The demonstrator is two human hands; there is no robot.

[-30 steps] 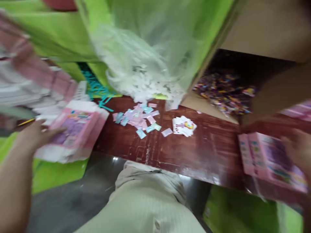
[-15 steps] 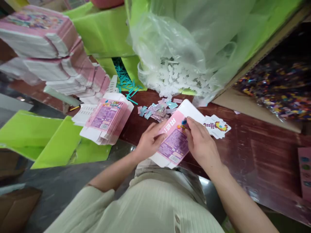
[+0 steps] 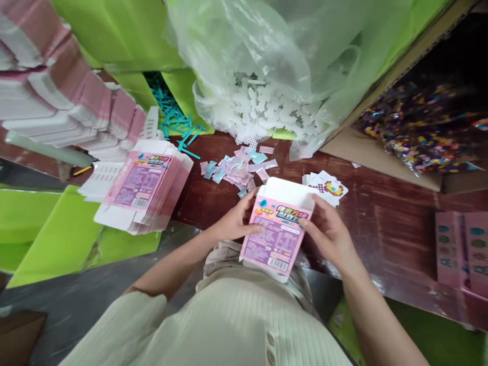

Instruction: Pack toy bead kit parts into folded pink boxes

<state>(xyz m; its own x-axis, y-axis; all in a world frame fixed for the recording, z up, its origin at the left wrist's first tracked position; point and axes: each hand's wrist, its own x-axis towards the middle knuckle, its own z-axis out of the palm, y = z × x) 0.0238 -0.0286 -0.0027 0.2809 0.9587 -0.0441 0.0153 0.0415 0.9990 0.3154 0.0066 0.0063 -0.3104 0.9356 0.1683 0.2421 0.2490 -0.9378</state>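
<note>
A pink and purple cardboard box, its white top flap raised, is held in front of my waist at the table edge. My left hand grips its left side, thumb across the front. On the right side, my right hand holds the box with its thumb near the printed title. Just beyond lie small pink and blue packets in a loose heap. White cards with a pixel picture lie behind my right hand. To the left sits a stack of flattened pink boxes.
A clear plastic bag spills white grid pieces at the back. Teal sticks pour from a green box. Tall stacks of pink cartons stand far left. At right are a brown carton of colourful bags and finished-looking pink boxes.
The flat box has opened out into a box shape and turned more upright between my hands. My view has shifted, bringing more pink boxes into sight at right.
</note>
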